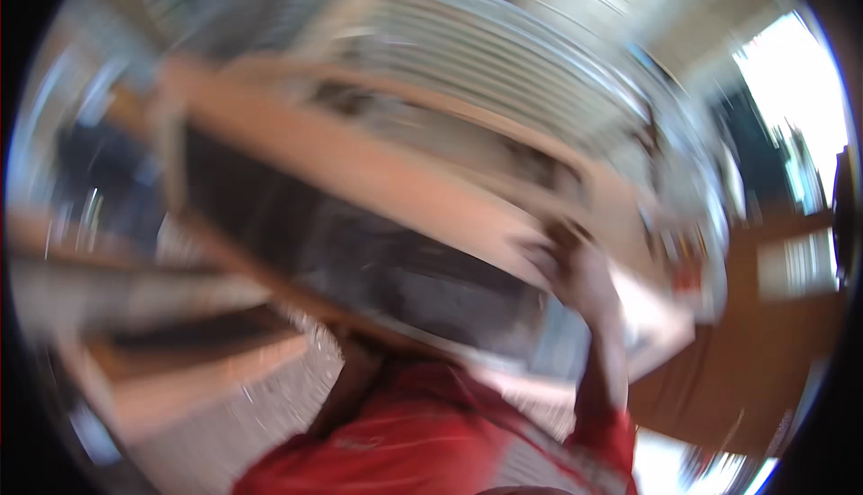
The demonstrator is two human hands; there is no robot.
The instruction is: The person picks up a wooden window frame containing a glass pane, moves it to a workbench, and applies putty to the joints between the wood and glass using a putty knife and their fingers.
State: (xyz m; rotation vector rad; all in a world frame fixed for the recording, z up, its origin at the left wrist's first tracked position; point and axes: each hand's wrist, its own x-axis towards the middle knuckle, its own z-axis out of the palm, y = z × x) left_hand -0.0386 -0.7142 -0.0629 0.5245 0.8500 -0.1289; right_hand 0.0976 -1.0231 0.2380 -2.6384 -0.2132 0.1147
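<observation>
In the head view, the blurred bare right hand (572,266) is lying over the upper edge of a long, tan-and-black, box-like wooden frame (360,171); whether it is clamping, I cannot tell. The left hand is hiding near the lower edge, its grip unseen. Rough grey-brown ground (243,423) is showing lower left of the right hand's grip, a flat brown panel (755,342) to the right.

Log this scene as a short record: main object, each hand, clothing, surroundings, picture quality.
Main object: long wooden piece with a dark side, slanting down to the right
Right hand: at its upper board, toward the right end; grip too blurred to tell
Left hand: not distinguishable; left forearm reaches toward the lower edge
Clothing: red top
Surroundings: wooden part lower left; brown panel right
Picture: heavily blurred
</observation>
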